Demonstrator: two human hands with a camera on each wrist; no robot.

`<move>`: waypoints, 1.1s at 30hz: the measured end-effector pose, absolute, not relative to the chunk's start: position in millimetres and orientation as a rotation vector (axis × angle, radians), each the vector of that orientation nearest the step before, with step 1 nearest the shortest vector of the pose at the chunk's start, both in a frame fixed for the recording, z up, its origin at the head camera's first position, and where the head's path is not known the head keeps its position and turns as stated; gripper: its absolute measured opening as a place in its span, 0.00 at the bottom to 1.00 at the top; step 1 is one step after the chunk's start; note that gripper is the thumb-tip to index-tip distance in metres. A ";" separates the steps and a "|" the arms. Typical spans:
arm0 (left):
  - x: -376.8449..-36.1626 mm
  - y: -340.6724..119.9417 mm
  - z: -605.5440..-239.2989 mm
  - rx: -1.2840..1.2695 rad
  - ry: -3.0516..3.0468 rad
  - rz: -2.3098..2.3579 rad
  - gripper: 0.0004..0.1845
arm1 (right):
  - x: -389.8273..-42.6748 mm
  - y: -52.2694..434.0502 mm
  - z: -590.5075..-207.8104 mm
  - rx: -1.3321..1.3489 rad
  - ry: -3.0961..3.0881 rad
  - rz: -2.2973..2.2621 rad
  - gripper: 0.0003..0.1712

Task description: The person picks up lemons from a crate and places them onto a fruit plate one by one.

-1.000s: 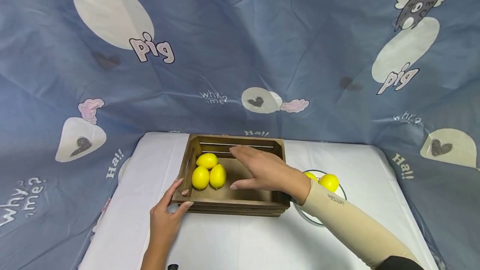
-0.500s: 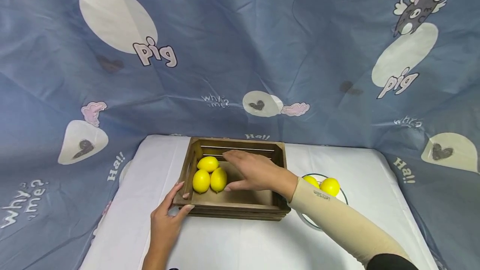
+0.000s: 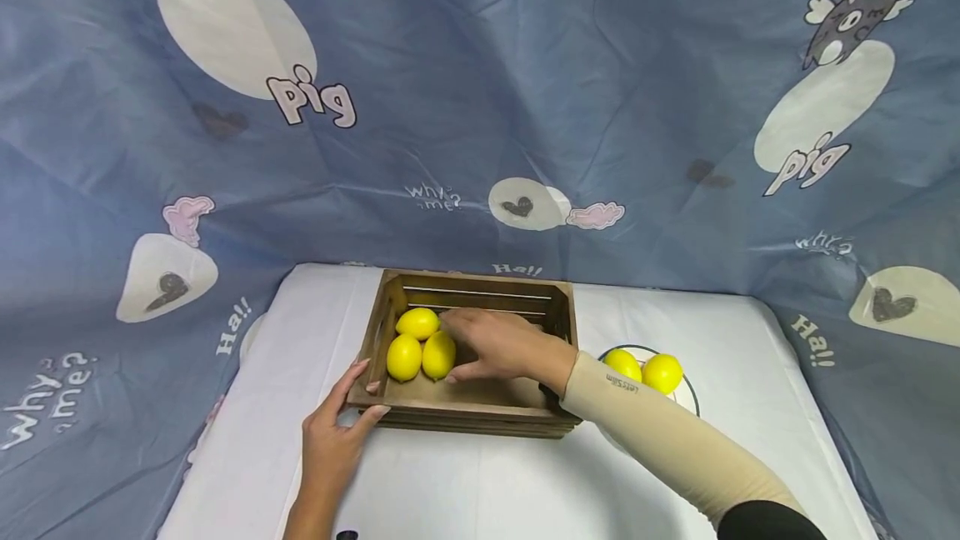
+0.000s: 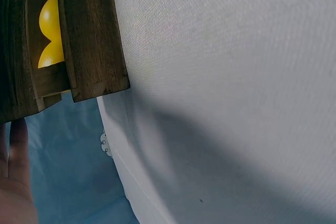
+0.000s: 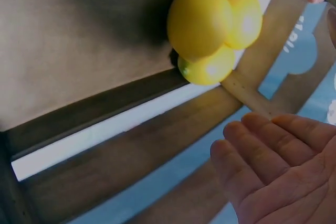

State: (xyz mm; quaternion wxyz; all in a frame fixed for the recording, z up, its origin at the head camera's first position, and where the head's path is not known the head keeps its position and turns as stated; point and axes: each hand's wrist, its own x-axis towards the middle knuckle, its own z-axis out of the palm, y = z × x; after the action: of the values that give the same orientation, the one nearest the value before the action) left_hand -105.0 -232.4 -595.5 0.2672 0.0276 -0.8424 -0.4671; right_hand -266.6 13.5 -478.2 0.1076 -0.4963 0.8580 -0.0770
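Three yellow lemons lie together in the left part of a slatted wooden crate. At the crate's front left corner, my left hand grips the side wall. Its thumb touches the front edge, and a fingertip shows on the inner side of that wall. My right hand hovers inside the crate just right of the lemons, fingers fairly straight and together. In the right wrist view its palm is bare and stands apart from the lemons. The left wrist view shows part of my left hand against the crate.
Right of the crate, two more lemons lie on a round plate with a dark rim, partly hidden by my right sleeve. A white cloth covers the table. Blue printed fabric hangs behind and at the sides.
My right hand has moved left and lower into the crate, closer to the lemons. My left hand stays on the crate, and the lemons have not moved.
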 end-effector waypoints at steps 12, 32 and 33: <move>-105.1 -227.5 -599.7 0.088 -2.296 -1.261 0.44 | -277.5 -0.3 -496.6 -1.410 2.471 -0.112 0.51; -100.9 -229.7 -599.6 0.065 -2.254 -1.272 0.43 | -271.0 -26.4 -512.2 -1.433 2.465 0.001 0.46; -103.6 -231.2 -598.0 0.059 -2.251 -1.274 0.43 | -272.9 -27.7 -510.7 -1.435 2.473 0.005 0.45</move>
State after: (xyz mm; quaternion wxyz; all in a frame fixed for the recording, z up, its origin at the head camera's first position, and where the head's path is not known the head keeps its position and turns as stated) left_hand -103.6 -231.2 -598.0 0.2737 0.0220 -0.8369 -0.4735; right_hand -272.9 -27.7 -510.7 0.1408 -0.4971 0.8562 0.0019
